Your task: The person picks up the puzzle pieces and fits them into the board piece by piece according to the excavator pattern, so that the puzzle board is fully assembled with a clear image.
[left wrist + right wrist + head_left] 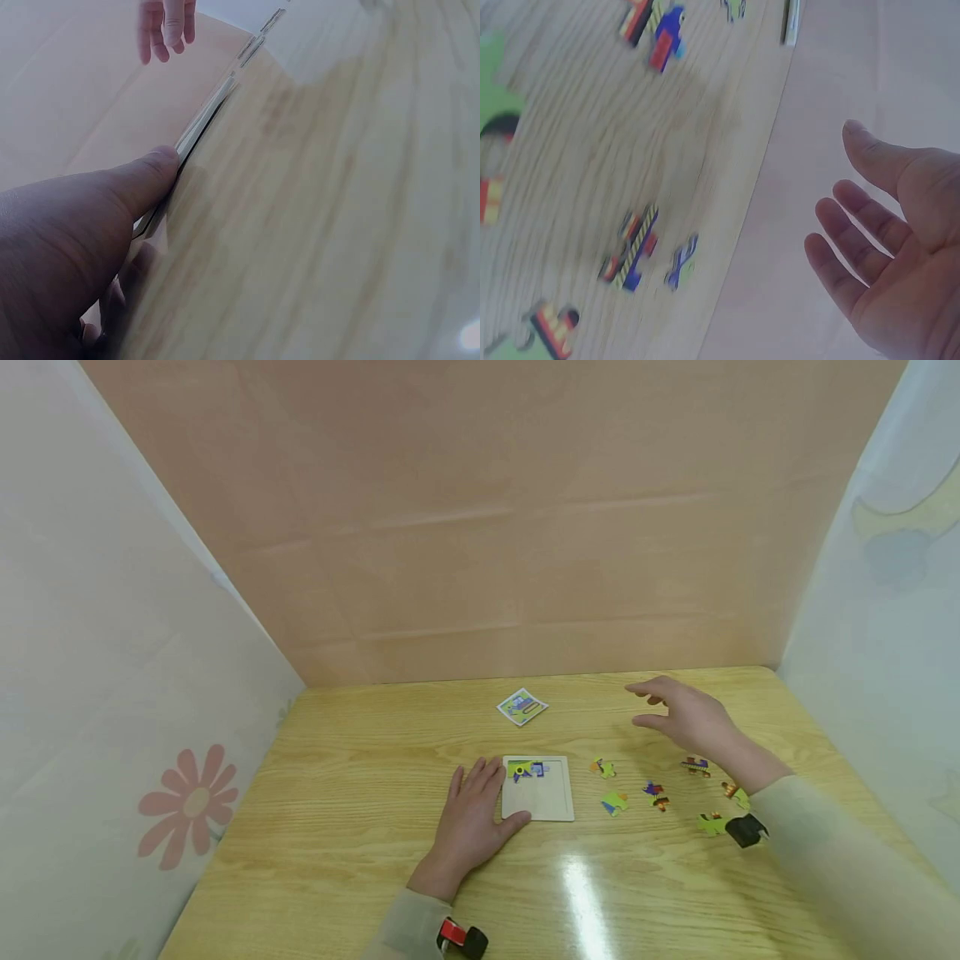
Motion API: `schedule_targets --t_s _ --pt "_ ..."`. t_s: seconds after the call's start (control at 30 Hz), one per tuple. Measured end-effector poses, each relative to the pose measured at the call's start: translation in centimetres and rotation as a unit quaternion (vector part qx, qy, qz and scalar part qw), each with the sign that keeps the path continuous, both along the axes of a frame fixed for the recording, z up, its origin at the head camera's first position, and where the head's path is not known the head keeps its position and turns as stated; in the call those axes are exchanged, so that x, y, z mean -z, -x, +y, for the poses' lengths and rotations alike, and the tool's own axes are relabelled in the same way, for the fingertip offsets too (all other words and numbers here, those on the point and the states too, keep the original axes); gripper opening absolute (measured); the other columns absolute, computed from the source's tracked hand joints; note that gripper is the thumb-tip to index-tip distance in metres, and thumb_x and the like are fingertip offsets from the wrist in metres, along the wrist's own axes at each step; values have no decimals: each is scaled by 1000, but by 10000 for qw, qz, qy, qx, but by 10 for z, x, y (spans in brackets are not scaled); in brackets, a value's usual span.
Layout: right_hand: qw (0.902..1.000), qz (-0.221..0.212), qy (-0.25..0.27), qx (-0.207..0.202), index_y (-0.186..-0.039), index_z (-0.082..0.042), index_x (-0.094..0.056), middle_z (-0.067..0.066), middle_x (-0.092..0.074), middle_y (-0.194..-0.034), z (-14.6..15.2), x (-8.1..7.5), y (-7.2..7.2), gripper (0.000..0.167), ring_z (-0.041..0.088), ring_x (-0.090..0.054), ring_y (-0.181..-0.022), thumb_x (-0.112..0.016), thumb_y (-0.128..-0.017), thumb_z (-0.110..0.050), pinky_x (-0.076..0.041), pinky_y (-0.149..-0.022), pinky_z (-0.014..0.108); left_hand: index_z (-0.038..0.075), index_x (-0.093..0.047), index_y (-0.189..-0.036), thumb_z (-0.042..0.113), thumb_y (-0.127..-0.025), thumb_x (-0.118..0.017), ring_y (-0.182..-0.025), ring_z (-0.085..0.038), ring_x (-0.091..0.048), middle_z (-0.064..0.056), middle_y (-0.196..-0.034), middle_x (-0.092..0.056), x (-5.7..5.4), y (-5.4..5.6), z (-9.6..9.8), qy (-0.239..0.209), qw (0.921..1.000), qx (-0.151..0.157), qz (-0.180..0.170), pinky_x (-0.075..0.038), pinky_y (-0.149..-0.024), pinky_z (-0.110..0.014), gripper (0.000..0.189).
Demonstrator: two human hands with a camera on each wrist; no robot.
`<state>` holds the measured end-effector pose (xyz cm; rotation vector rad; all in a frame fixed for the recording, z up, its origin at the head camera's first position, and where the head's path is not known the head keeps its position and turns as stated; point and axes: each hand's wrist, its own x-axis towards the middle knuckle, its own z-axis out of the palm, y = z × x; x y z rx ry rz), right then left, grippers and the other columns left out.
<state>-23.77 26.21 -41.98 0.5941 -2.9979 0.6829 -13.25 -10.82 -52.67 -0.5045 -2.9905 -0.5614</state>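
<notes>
A pale square puzzle board lies on the table with a few coloured jigsaw pieces set at its upper left. My left hand rests at the board's left side, fingers fairly straight, the thumb touching its near edge. In the left wrist view, that thumb presses against the board's side. My right hand is raised above the table's right part, holding nothing, fingers loosely bent and apart from the thumb. Below and around it lie loose jigsaw pieces, among them a striped one and a blue-purple one.
Behind the board lies a small picture card. More loose pieces, such as a green and blue one and an orange-green one, lie right of the board. A pinkish-brown sheet stands behind the wooden table, with pale walls at both sides.
</notes>
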Motion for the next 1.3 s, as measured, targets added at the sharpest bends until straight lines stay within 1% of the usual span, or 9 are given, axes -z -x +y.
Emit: schedule_targets --t_s 0.07,0.23,0.3,0.37,0.47,0.57,0.7,1.03,1.3 --pt "10000 -65 -32 60 -158 -7 -59 25 -65 -146 7 -1 2 59 44 -71 -113 -78 -106 -26 -59 -77 59 5 -50 -165 65 -104 -67 -165 -30 -30 -8 -175 -41 0 0 0 38 10000 0 42 -13 -136 -56 87" --pt "9996 -123 -205 178 -161 -5 -55 33 -62 -148 25 0 8 63 48 -74 -105 -78 -106 -26 -56 -65 47 5 -50 -165 65 -104 -66 -165 -30 -30 -7 -175 -41 2 1 0 54 10000 7 62 -13 -136 -56 87" --pt "9993 -147 -293 205 -162 -5 -54 34 -60 -149 30 1 10 64 54 -70 -116 -77 -106 -27 -58 -68 50 5 -51 -165 66 -104 -66 -165 -30 -30 -7 -175 -41 3 1 0 59 10000 9 68 -13 -136 -56 87" --pt "9990 -216 -319 219 -163 -5 -52 35 -59 -151 35 3 12 65 56 -67 -120 -77 -107 -27 -59 -71 54 5 -50 -165 66 -104 -67 -165 -30 -30 -8 -175 -41 3 1 0 50 10000 9 73 -13 -136 -57 87" --pt "9990 -291 -301 181 -164 -4 -51 36 -56 -153 43 4 13 66 59 -62 -128 -76 -107 -26 -59 -82 64 5 -50 -165 65 -104 -67 -165 -30 -30 -7 -175 -41 3 1 0 37 10000 -3 53 -13 -136 -56 87" --pt "9991 -351 -238 56 -164 -2 -50 36 -52 -157 51 6 15 66 60 -55 -137 -76 -107 -23 -53 -97 74 5 -50 -166 65 -104 -67 -165 -30 -30 -7 -176 -41 2 2 0 18 10000 -13 30 -12 -137 -56 87" --pt "9990 -380 -160 -148 -163 2 -49 35 -50 -160 60 12 17 66 61 -46 -145 -77 -106 -19 -42 -111 79 6 -49 -166 66 -104 -67 -166 -29 -28 -7 -176 -40 2 1 0 30 10000 -18 -37 -11 -137 -55 88" --pt "9973 -605 93 -394 -161 8 -47 40 -44 -160 78 22 18 70 65 -40 -145 -79 -105 -19 -37 -114 80 6 -49 -166 67 -103 -67 -166 -28 -28 -6 -177 -39 2 3 1 16 10000 -8 -71 -10 -137 -55 89" --pt "9959 -796 175 -390 -162 8 -46 42 -42 -159 88 31 18 68 66 -47 -139 -77 -106 -17 -44 -108 80 6 -49 -167 67 -104 -66 -166 -28 -28 -6 -177 -39 2 3 2 -23 10000 -19 -66 -10 -137 -55 89"
